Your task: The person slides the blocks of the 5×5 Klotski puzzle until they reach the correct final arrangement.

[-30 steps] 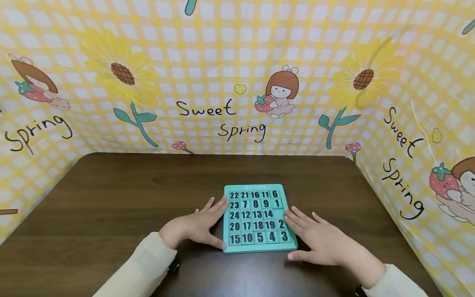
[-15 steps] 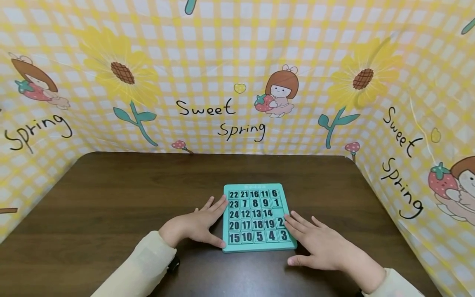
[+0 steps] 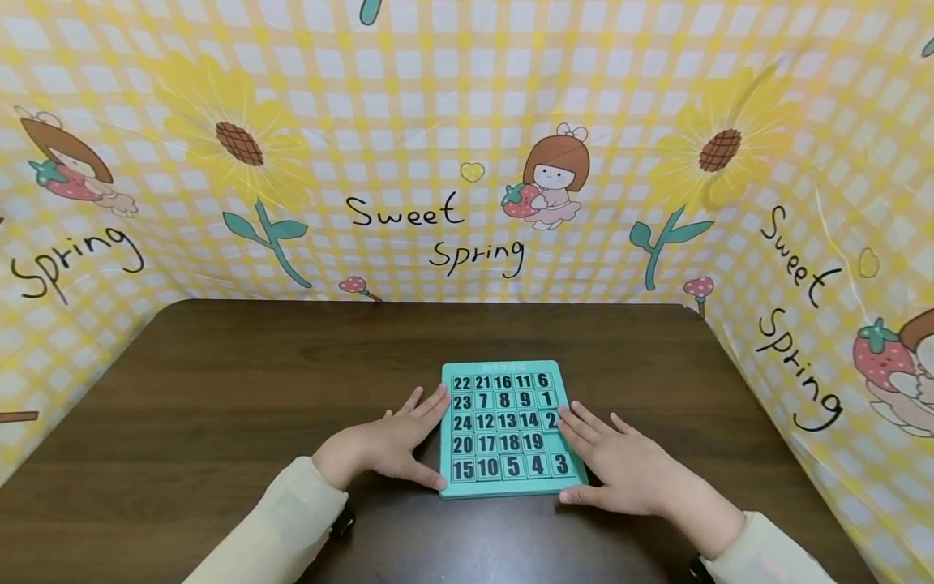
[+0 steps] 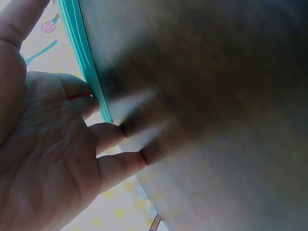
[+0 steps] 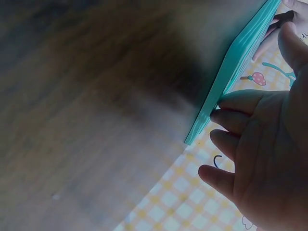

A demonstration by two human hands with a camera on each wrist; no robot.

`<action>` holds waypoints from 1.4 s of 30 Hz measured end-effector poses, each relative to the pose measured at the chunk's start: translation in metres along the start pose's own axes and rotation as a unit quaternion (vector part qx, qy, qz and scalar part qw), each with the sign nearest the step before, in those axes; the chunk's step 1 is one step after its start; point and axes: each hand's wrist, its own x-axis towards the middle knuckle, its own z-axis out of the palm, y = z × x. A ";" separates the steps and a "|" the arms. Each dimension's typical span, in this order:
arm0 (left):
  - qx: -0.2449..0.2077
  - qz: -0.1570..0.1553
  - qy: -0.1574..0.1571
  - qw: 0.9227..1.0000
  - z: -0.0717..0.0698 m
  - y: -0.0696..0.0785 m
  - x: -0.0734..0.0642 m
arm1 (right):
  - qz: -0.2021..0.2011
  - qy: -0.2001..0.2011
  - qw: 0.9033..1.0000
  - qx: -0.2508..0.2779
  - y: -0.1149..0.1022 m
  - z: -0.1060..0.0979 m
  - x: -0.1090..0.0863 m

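A turquoise sliding number puzzle lies flat on the table, its black-numbered tiles facing up. My left hand steadies its left side, fingertips at the upper part of the edge and thumb at the lower corner. From the right, my right hand reaches over the frame with extended fingers, the fingertips at the tile numbered 2. That tile sits right of 14 in the third row; the gap lies below it, right of 19. In the left wrist view, fingers meet the puzzle's side; the right wrist view shows the opposite side.
Brown wooden table surrounds the puzzle. A yellow checked cloth with sunflowers and "Sweet Spring" lettering stands up behind it and along both sides. A black band shows at the left wrist.
The tile numbered 2 has slid up one row, so the gap is now below it. My right hand has shifted slightly up with it; the left hand has stayed in place.
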 end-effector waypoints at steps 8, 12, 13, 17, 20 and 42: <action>-0.004 0.000 0.000 1.000 -0.001 0.002 -0.001 | -0.001 -0.001 1.000 0.001 0.001 -0.003 0.003; -0.002 -0.001 -0.001 1.000 -0.001 0.001 0.000 | -0.011 0.005 1.000 0.006 -0.001 -0.004 -0.005; -0.001 -0.001 -0.002 1.000 -0.001 0.001 0.000 | -0.014 0.007 1.000 0.007 -0.001 -0.004 -0.008; 0.000 -0.002 -0.002 1.000 0.002 0.000 0.001 | -0.023 0.013 1.000 0.006 -0.005 -0.002 -0.023; 0.001 -0.002 -0.002 1.000 0.002 0.000 0.002 | -0.024 0.019 1.000 -0.002 -0.008 0.000 -0.032; -0.001 0.004 -0.003 1.000 -0.002 0.000 0.000 | -0.027 0.021 0.999 -0.033 -0.012 0.010 -0.032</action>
